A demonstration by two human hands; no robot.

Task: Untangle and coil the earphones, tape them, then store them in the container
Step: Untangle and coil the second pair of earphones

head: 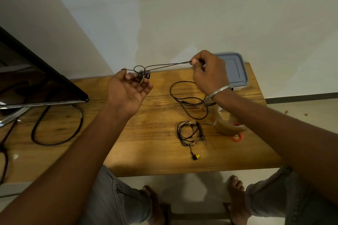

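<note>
Black earphones (164, 65) are stretched in the air between both hands, above the wooden table (155, 115). My left hand (126, 89), palm up, holds the two earbuds and a small loop of cable at its fingertips. My right hand (208, 71) pinches the two cable strands farther right; the rest of the cable hangs down from it and lies in loose loops on the table (188, 98). A second pair of earphones (190, 133), coiled and bound, lies on the table with a yellow earbud at its near end. The grey-lidded container (236, 69) sits at the back right.
A roll of brown tape (226, 122) stands under my right forearm, with orange-handled scissors (237, 137) beside it. A dark monitor (36, 78) and its thick black cable (56, 126) occupy the left side. My knees and bare feet show below the table's near edge.
</note>
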